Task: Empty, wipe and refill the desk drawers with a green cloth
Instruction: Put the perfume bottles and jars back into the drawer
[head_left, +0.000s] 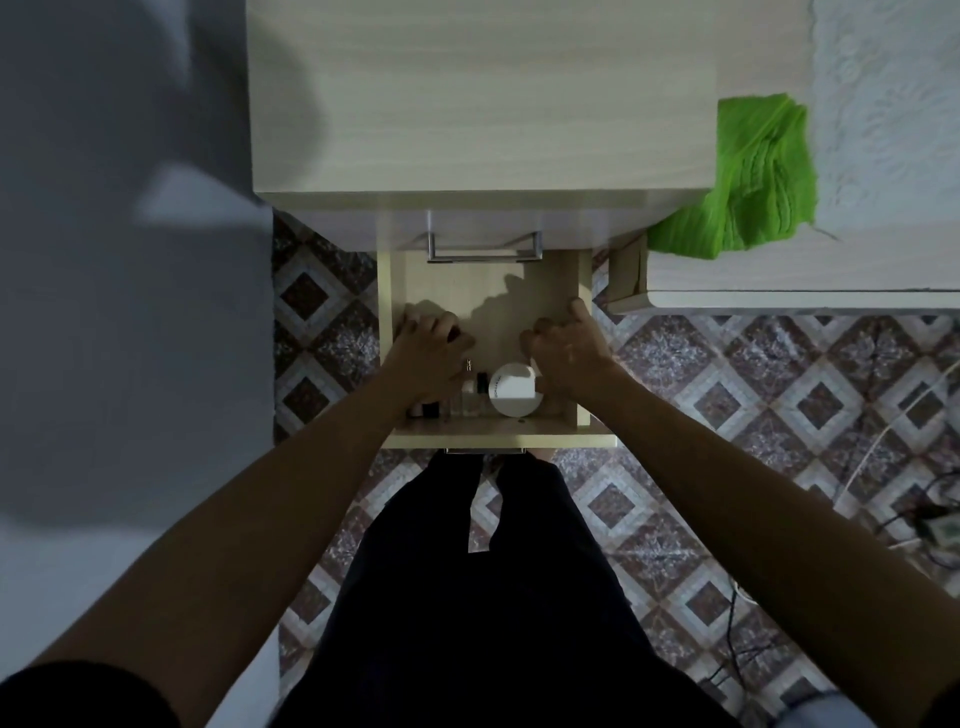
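Patterned floor tiles lay under the open drawer (390, 291), where both hands reached in among small bottles (470, 397) and a round white case (514, 389). The left hand (428, 345) and right hand (563, 353) were curled, but I could not tell what they held. Above the drawer, off to the right, the green cloth (748, 182) waited on the counter (478, 93), so emptying or refilling seemed underway, with things handled one by one.

We see a bright green cloth (753, 176) lying on pale, cream wood-grain furniture — the desk top (478, 98) and the open drawer (387, 332) share that light tone. Below us the floor (779, 395) shows a diamond pattern in mottled brown, grey and white — and in the drawer sits a round white case (514, 389).
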